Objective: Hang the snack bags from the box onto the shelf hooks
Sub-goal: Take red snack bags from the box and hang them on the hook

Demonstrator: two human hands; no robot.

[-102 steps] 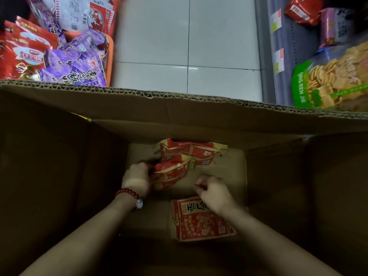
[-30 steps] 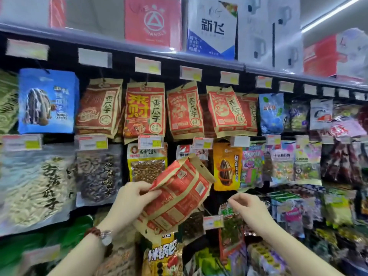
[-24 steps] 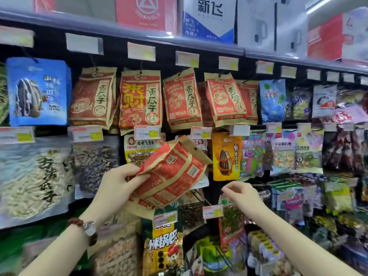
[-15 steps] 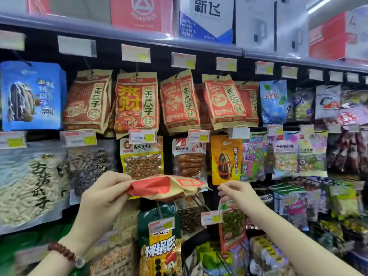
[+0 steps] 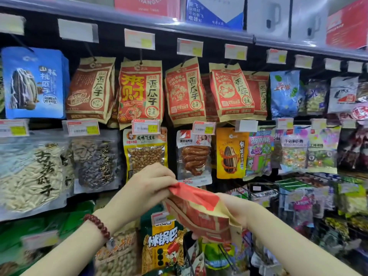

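A red and tan snack bag (image 5: 201, 212) is held in front of the hanging shelf, tilted, its red end up to the left. My left hand (image 5: 147, 188), with a red bead bracelet on the wrist, pinches that red end. My right hand (image 5: 237, 208) grips the bag's lower right part from behind; its fingers are mostly hidden by the bag. Matching red seed bags (image 5: 185, 92) hang from shelf hooks (image 5: 229, 61) in the upper row. The box is out of view.
Price tags (image 5: 204, 127) stick out on the hook ends. A peanut bag (image 5: 145, 150) and a sausage pack (image 5: 194, 156) hang just behind my hands. A yellow snack bag (image 5: 163, 248) hangs below. Boxes (image 5: 215, 10) stand on the top shelf.
I went from reaching into the box to facing the shelf. The bag in my left hand turned flat, then tilted downward, and my right hand took hold of its lower part.
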